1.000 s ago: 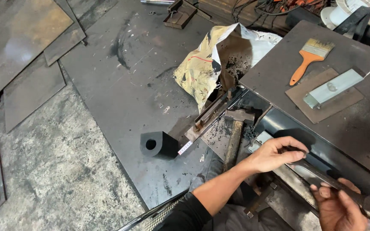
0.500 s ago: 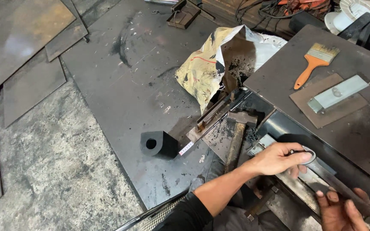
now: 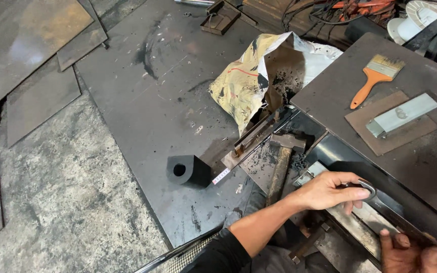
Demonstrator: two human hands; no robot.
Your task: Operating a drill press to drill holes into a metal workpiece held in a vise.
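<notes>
I am closing my left hand (image 3: 330, 189) around the rounded upper end of a long dark metal bar (image 3: 395, 217), and my right hand (image 3: 408, 250) is gripping its lower end. The bar is running diagonally down-right, alongside the dark workbench edge (image 3: 380, 167). A hammer (image 3: 284, 156) is lying just left.

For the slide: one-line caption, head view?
Both hands, left hand and right hand, grip a long dark metal strip beside a hammer.

Soft, even daylight fills the scene, with only faint shadows. A pale sheen of glare lies on the steel plates (image 3: 31, 30) at upper left. The picture is sharp throughout, edges slightly stretched by the wide lens.
</notes>
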